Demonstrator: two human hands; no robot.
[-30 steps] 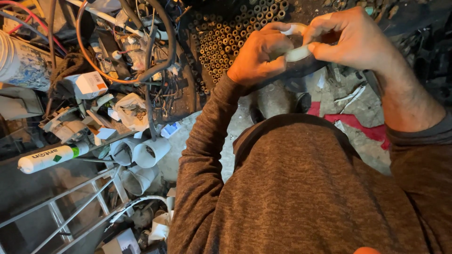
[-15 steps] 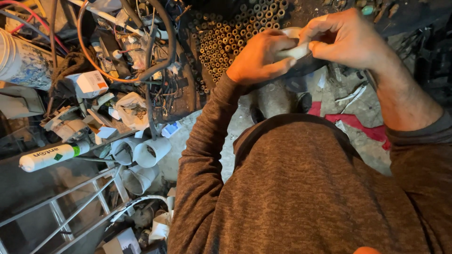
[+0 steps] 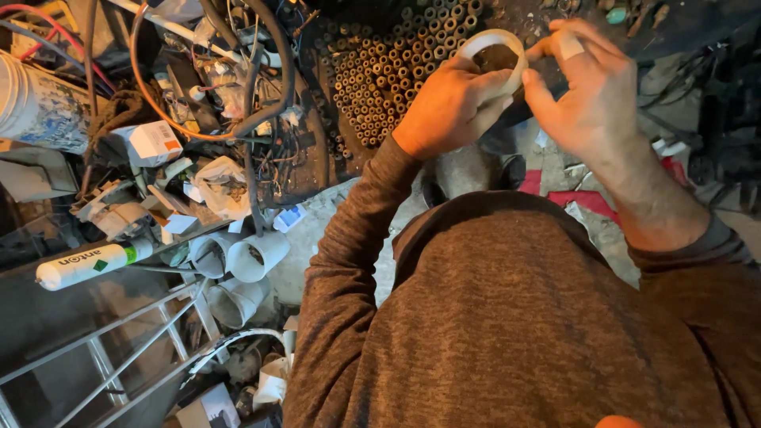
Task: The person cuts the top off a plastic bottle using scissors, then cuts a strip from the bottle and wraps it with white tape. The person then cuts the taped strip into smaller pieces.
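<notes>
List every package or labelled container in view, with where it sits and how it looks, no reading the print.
Sealant tube: lower left, lying on its side on the shelf edge; white cylinder, green band.
Small box: left of centre among cables; white carton, orange-red label.
Bucket: far left edge; white, printed side.

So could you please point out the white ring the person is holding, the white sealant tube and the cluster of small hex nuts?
white ring (image 3: 485, 37), head view, on its upper rim.
white sealant tube (image 3: 83, 264), head view, mid-body.
cluster of small hex nuts (image 3: 380, 79), head view, middle of the pile.
</notes>
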